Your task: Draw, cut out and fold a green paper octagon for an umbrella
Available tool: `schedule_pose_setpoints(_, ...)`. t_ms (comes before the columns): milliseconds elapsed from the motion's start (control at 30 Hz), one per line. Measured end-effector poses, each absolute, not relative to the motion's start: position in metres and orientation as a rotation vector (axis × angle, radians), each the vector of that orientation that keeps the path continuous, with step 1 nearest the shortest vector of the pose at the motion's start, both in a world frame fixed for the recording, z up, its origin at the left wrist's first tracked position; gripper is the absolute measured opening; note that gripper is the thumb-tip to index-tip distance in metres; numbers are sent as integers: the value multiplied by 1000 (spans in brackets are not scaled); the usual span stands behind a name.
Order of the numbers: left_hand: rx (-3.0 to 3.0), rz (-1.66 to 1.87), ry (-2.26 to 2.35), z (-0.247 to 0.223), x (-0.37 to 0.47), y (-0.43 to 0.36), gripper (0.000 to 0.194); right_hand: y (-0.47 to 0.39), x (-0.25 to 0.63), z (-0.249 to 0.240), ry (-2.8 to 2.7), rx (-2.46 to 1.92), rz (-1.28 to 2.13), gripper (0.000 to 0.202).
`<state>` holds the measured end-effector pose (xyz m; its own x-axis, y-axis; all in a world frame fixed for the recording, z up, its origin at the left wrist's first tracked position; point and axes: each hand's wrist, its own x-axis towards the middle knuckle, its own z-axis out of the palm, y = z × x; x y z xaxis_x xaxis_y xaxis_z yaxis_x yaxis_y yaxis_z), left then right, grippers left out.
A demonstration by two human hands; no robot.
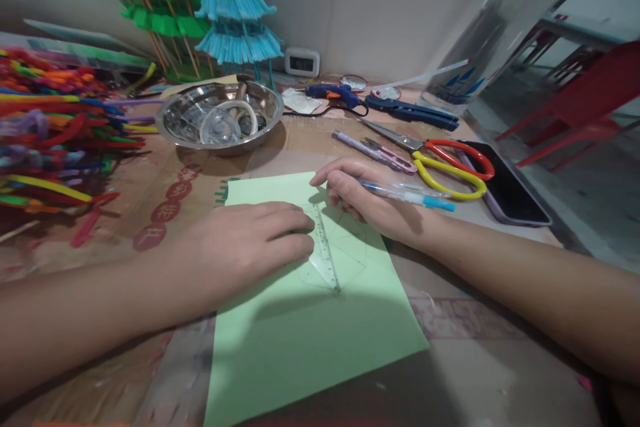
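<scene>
A sheet of light green paper (320, 353) lies on the table with thin pencil-like lines drawn on it. On it is a clear triangular ruler (326, 260), its marked edge running toward me. My left hand (255, 240) lies flat over the paper's left part, fingertips pressing on the ruler. Over the upper right of the sheet, my right hand (370, 200) has bent fingers near the ruler's far end. A clear pen (407, 195) with a light blue end rests in the crook between its thumb and index finger. My right fingertips are partly hidden.
Scissors (425, 147), a pink cutter (390, 155), a purple pen (355, 143) and a phone (515, 193) lie right. Behind are a metal bowl (173, 137), glue gun (335, 93), pliers-like tool (410, 112) and large bottle (480, 40). Colourful pipe cleaners (55, 127) pile up left.
</scene>
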<state>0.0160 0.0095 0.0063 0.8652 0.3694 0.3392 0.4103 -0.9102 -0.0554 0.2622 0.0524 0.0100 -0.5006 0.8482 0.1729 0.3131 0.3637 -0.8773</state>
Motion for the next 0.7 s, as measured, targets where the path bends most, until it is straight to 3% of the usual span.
schedule_pose_setpoints(700, -2911, -491, -576, 6, 16, 11, 31, 53, 263, 8, -2001, -971, 1082, 43)
